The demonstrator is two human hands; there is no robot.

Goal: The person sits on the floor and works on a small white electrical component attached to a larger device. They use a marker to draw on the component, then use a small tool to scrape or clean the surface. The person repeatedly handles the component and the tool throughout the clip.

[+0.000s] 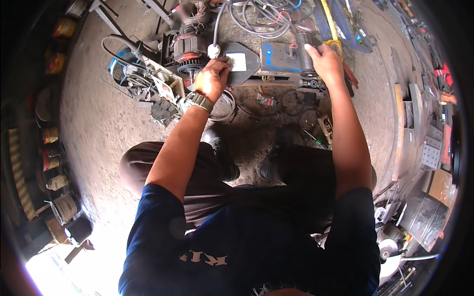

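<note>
My left hand (213,79) has its fingers drawn together at the left side of a dark flat plate (242,76). Its fingertips meet the edge of a white paper (236,62) lying on that plate; anything pinched in them is hidden. My right hand (326,62) is closed at a dark metal cylinder (304,54), thumb against its side and the other fingers partly hidden. The cylinder lies across a grey metal block (279,57) with blue marks. Just beyond my right fingers is a yellow tape measure (336,48), its blade (329,19) drawn out away from me.
An opened motor (190,48) sits left of the plate, near a tangle of cables (140,74). Coiled grey cable (256,22) lies beyond. A power strip (325,129) and a screwdriver (316,140) are by my right knee. Metal bars (398,130) lie farther right.
</note>
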